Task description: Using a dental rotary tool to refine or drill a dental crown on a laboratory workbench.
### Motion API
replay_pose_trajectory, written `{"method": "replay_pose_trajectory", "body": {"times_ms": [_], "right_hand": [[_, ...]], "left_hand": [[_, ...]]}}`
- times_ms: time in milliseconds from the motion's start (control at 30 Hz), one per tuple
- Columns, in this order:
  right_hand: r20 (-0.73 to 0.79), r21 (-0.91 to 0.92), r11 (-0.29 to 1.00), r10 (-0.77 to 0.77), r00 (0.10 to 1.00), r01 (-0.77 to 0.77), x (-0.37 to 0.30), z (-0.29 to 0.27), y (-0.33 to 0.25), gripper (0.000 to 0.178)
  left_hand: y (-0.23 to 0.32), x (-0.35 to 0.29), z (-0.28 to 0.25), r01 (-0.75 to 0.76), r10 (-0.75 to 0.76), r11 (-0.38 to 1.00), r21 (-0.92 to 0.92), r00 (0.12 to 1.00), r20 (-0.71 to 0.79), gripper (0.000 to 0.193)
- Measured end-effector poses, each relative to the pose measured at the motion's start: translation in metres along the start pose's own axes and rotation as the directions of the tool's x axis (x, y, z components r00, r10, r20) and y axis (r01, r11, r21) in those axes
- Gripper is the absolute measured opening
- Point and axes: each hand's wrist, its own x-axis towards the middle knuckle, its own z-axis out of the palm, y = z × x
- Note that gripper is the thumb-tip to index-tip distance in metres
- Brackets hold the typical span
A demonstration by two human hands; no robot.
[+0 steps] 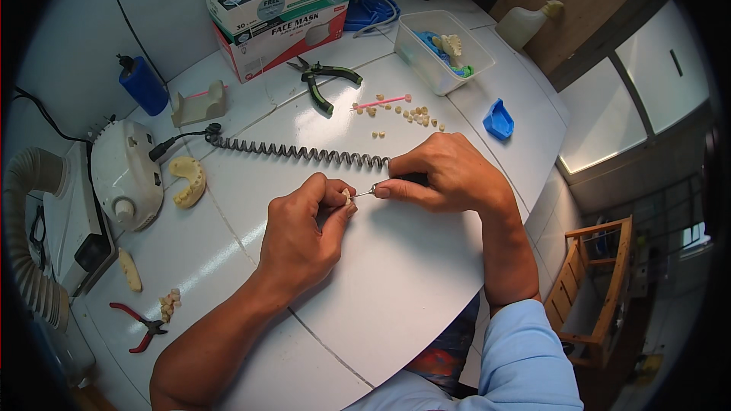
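Between the thumb and fingers of my left hand (pixel 299 228) is a small cream-coloured artificial tooth (pixel 347 195). My right hand (pixel 454 173) grips a dental rotary handpiece (pixel 374 191), its thin bur pointing left and reaching the tooth; whether they touch I cannot tell. Most of the handpiece body is hidden by my fingers. From behind the right hand a dark coiled cord (pixel 304 152) runs left to a white control unit (pixel 128 175). Beyond my hands, several loose teeth (pixel 417 115) lie on the white tiled table (pixel 396 274) beside a pink stick (pixel 384 103).
Green-handled pliers (pixel 324 76), boxes (pixel 278 34) and a clear plastic tub (pixel 445 53) stand or lie at the back. A blue tray (pixel 498 120) is to the right. At left are a dental cast (pixel 188 183), red-handled cutters (pixel 142 328), a tooth pile (pixel 170 305) and a ribbed hose (pixel 34 251).
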Motion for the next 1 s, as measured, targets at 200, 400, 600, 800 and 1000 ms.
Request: {"method": "replay_pose_trajectory", "body": {"times_ms": [200,400,600,800,1000], "right_hand": [[0.005,-0.003,1.000,0.007,1.000,-0.007,0.0007,-0.0003,0.0004,0.058],[-0.026,0.011,1.000,-0.001,1.000,0.002,0.0015,0.0025,0.0009,0.056],[-0.006,-0.003,1.000,0.027,1.000,-0.027,0.0029,0.0011,-0.0015,0.054],[-0.013,-0.017,0.999,0.027,1.000,-0.027,0.0023,0.0005,-0.0016,0.054],[-0.029,-0.009,1.000,0.024,0.999,-0.024,0.0019,0.0021,-0.0010,0.057]], "left_hand": [[-0.0012,0.0003,0.0002,-0.011,0.011,1.000,0.002,1.000,-0.001,0.012],[-0.0009,0.0004,-0.0007,-0.006,0.006,1.000,0.005,1.000,0.005,0.012],[-0.0008,-0.0004,-0.0012,0.007,-0.007,1.000,-0.008,1.000,0.008,0.012],[-0.0002,-0.0005,-0.0009,-0.001,0.001,1.000,-0.007,1.000,0.007,0.012],[0.0012,-0.0002,-0.0008,0.015,-0.015,1.000,0.000,1.000,0.005,0.009]]}}
